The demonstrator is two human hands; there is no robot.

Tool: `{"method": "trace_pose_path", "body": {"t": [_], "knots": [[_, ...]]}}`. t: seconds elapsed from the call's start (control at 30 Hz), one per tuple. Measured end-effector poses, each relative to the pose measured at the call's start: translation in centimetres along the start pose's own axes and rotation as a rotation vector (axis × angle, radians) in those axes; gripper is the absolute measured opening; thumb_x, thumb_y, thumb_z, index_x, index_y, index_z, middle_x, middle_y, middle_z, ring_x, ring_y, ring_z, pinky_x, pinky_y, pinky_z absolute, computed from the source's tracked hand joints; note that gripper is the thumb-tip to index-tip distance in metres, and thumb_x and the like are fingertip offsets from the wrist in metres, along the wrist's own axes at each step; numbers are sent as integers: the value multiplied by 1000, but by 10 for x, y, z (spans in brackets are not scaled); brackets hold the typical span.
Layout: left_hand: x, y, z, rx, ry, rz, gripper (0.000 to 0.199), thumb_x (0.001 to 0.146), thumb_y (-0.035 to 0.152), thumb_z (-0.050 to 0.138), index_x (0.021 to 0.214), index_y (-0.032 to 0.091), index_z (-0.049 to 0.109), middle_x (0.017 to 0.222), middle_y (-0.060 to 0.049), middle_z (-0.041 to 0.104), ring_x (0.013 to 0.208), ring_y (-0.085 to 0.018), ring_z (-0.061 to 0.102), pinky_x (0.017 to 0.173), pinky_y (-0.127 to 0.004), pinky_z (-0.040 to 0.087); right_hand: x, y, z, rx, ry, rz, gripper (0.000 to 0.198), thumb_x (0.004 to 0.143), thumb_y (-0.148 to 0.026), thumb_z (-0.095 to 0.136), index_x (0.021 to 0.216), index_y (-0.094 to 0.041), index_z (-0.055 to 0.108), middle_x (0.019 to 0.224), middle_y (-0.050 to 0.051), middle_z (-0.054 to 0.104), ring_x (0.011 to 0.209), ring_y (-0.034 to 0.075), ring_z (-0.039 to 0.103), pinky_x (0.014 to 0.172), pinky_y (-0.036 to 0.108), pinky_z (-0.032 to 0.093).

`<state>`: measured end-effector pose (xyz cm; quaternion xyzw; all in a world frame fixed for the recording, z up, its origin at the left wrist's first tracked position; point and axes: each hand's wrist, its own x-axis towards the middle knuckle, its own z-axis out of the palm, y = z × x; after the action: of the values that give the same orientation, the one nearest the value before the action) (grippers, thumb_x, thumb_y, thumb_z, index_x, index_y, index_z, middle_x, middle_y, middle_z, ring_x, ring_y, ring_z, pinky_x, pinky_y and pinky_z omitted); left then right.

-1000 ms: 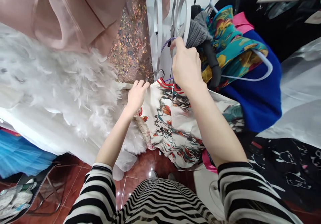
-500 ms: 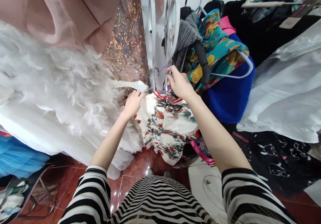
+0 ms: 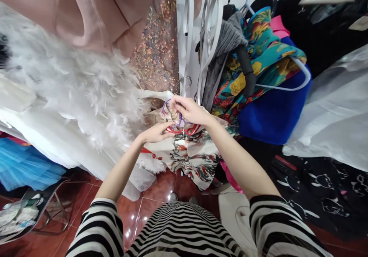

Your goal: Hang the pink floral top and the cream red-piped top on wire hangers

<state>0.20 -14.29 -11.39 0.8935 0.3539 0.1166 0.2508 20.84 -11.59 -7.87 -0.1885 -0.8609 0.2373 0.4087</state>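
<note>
A cream garment (image 3: 188, 145) with a dark and orange floral print and red trim at its neck hangs in front of me. A thin purple hanger (image 3: 180, 122) sits in its neckline, its curved hook bending to the left. My right hand (image 3: 188, 110) is closed round the hanger just below the hook, partly hiding it. At the left side of the red-trimmed collar, my left hand (image 3: 157, 132) has its fingers together, gripping the fabric edge. Its thumb and fingertips lie close under my right hand.
White feathered clothing (image 3: 109, 92) fills the left side. Behind the garment stands a white metal rack (image 3: 188, 38). Right of it hang a teal floral garment (image 3: 258, 57) and a blue one (image 3: 270, 115). A chair (image 3: 57, 207) is at lower left on the red tiled floor (image 3: 152, 193).
Both hands, the hanger and the garment's neck have come lower and nearer to me, away from the rack. My left hand has moved in beside my right, and the garment sags more.
</note>
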Motion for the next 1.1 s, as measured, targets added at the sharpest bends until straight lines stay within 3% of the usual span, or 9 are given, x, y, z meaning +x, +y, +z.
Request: {"method": "trace_pose_path", "body": {"t": [0.07,0.17,0.27,0.37,0.53,0.67,0.83,0.97,1.1], "knots": [[-6,6,5,-183,-35,29,45,93,47,53,130,21,58,125,-10,68,116,-24,60,104,-38,46,7,0,11,108,-66,-10,17,92,-12,37,84,-22,48,75,-2,55,67,13,51,68,27,47],[-14,12,10,-435,-29,-16,45,93,54,52,124,23,62,129,-8,66,127,-24,54,111,-38,41,16,1,26,259,-114,49,19,90,-9,36,82,-22,46,76,-2,55,58,11,50,59,25,46],[-21,13,14,-604,86,-95,46,92,61,50,103,20,67,111,-7,69,110,-23,59,103,-38,45,25,1,39,380,-123,71,19,85,-7,37,80,-22,47,77,-2,57,56,9,50,57,24,47],[-33,15,17,-676,139,-118,48,88,65,55,85,18,62,85,-3,62,86,-18,56,89,-33,47,31,0,47,419,-144,27,19,80,-6,40,76,-21,51,77,-1,61,64,10,56,64,25,50],[-66,21,24,-682,222,-171,47,85,65,58,77,19,56,72,1,49,71,-14,44,74,-28,42,29,-1,49,340,-214,-13,15,84,-13,50,81,-18,63,87,3,69,82,14,64,78,30,52],[-93,29,25,-768,406,-260,43,82,62,63,76,19,54,69,2,46,67,-13,40,66,-26,39,22,1,52,226,-348,36,17,88,-18,53,95,-18,69,101,6,72,87,16,66,78,31,53],[-121,42,16,-895,610,-347,35,75,50,74,76,19,57,66,3,47,60,-11,41,58,-24,39,14,-1,59,87,-485,94,25,95,-20,47,104,-18,70,107,8,73,99,19,67,92,37,52],[-137,58,14,-998,820,-382,32,70,43,79,77,21,58,63,4,48,55,-10,44,52,-22,42,4,1,58,-25,-448,119,31,95,-22,49,121,-17,65,121,13,68,116,24,62,103,45,47],[-143,85,14,-1046,940,-408,26,73,36,78,83,22,59,67,4,54,55,-9,50,51,-20,46,-10,8,53,-72,-383,130,44,95,-26,50,138,-19,55,135,15,59,127,27,55,109,52,42]]}}
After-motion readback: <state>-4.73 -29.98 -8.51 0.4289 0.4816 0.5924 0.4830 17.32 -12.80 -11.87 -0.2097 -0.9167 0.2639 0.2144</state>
